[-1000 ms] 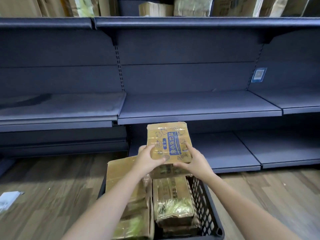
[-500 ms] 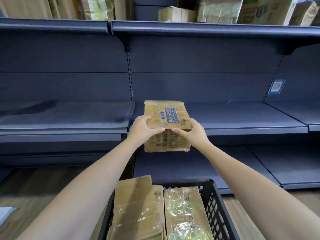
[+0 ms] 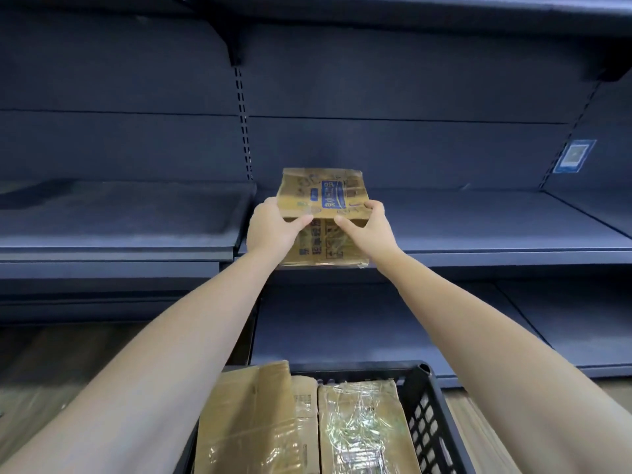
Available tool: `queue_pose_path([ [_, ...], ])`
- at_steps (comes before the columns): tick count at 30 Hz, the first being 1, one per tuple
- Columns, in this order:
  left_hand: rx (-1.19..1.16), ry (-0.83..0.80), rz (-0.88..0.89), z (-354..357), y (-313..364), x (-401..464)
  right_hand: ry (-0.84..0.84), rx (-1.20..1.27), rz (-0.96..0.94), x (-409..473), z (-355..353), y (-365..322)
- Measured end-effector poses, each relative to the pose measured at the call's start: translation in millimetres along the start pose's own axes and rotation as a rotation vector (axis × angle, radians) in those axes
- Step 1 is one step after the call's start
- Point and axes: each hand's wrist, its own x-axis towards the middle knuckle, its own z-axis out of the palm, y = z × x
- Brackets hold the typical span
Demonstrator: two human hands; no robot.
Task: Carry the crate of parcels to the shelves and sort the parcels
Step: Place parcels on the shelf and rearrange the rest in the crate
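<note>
- Both arms reach forward, and a cardboard parcel (image 3: 321,213) with blue printing on its top face is clasped between the two hands.
- The left hand (image 3: 273,230) grasps the parcel's left side, thumb lying along the near top edge, the fingers hidden behind the box.
- The right hand (image 3: 367,227) grasps the right side, thumb on the near top edge and fingers curled over the top right corner.
- The parcel is at the front edge of the middle shelf (image 3: 478,227), near that shelf's left end, close to the slotted upright (image 3: 243,124) that divides the bays. Its bottom edge sits level with the shelf's front lip; whether it rests on the shelf or is just above it cannot be told.
- Below, at the bottom of the view, a black plastic crate (image 3: 431,425) with a lattice wall holds more parcels: a brown taped box (image 3: 253,422) on the left side and a box wrapped in shiny clear tape (image 3: 359,429) on the right side, touching each other.
- A lower shelf (image 3: 342,330) lies beyond the crate's far rim.
- A blue label (image 3: 575,156) is stuck on the back panel toward the right edge, above the middle shelf.
- Wooden floor (image 3: 51,364) shows to the left of the crate.
</note>
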Motion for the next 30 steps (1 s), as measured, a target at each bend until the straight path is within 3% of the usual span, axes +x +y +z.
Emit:
queue_pose_path([
  [3,0.115,0.065,-0.047,6.7,7.3,3.8,0.091,-0.068,0.011,12.4,0.9,3.0],
  [8,0.118,0.036,-0.046,9.8,11.2,1.7,0.090,-0.110,-0.008,7.5,-2.0,11.1],
  [13,0.149,0.015,-0.039,11.8,13.3,-31.3,0.198,-0.294,-0.083,-18.1,-9.3,22.2],
  [17,0.168,-0.069,-0.030,27.7,-0.5,-80.2,0.100,-0.321,-0.079,-59.2,-12.8,47.2],
  [22,0.233,-0.302,-0.049,64.9,-24.7,-154.5,-0.012,-0.387,0.062,-116.7,-15.3,98.0],
  [30,0.288,-0.436,-0.139,110.9,-70.8,-243.9,-0.130,-0.458,0.161,-197.2,-17.0,162.1],
])
